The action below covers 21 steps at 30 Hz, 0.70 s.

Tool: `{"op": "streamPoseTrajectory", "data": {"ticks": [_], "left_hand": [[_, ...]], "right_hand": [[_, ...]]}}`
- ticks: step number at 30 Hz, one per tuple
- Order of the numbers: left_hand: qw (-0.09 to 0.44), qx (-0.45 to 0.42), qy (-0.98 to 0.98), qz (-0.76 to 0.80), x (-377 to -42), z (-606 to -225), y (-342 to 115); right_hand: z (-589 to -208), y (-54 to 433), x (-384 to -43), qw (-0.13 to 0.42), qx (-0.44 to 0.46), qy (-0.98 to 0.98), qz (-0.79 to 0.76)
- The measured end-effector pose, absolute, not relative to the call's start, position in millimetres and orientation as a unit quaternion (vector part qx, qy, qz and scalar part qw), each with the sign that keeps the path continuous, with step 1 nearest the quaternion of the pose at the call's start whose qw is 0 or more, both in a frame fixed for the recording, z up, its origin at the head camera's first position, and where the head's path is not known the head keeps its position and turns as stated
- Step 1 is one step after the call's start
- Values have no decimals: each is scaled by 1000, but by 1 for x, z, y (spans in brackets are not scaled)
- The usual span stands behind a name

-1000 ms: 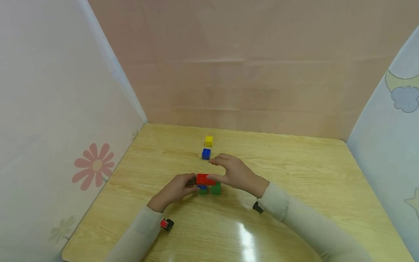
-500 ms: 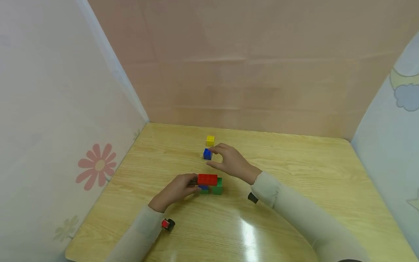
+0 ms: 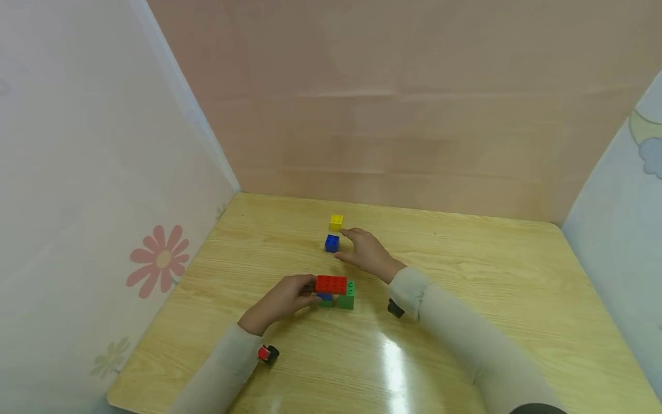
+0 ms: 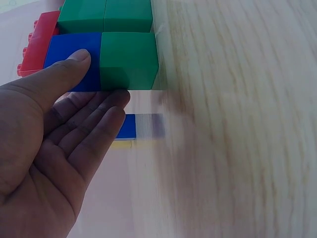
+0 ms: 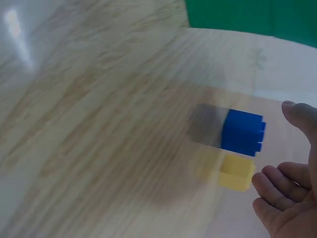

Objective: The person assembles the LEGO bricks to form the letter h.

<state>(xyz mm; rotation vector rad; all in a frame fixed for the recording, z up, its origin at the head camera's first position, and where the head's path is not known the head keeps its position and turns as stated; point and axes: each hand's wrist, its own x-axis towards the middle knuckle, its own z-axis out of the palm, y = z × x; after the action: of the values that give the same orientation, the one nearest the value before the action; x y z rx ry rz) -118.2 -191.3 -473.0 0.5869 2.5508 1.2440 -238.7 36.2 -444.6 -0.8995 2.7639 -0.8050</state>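
Note:
My left hand (image 3: 281, 302) grips a small brick structure from its left side. In the left wrist view the thumb lies on a blue brick (image 4: 74, 43) joined to a green brick (image 4: 130, 60), with the other fingers partly hidden behind. A long red brick (image 3: 330, 284) lies across the top, over a second column of green bricks (image 3: 347, 302). My right hand (image 3: 368, 253) holds nothing; its thumb and fingers are spread beside a loose blue brick (image 3: 332, 244). Just behind that brick stands a yellow brick (image 3: 337, 222).
The wooden table (image 3: 465, 287) carries all the bricks. A brown backdrop (image 3: 393, 115) rises behind it, with pale printed panels (image 3: 129, 172) at the sides. Dark wrist-worn devices (image 3: 268, 354) show beneath both sleeves.
My right hand has let go of the red brick's right end and moved away to the loose blue brick, thumb and fingers apart. My left hand keeps its grip on the structure.

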Motion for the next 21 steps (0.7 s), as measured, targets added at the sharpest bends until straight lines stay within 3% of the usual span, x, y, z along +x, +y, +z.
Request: {"op": "streamPoseTrajectory", "data": {"ticks": [9, 21], "left_hand": [[117, 203, 874, 425, -117, -473, -190], [114, 194, 882, 415, -119, -474, -184]], "right_hand": [[-456, 31, -247, 84, -255, 929, -253], [-477, 31, -257, 88, -262, 929, -244]]}}
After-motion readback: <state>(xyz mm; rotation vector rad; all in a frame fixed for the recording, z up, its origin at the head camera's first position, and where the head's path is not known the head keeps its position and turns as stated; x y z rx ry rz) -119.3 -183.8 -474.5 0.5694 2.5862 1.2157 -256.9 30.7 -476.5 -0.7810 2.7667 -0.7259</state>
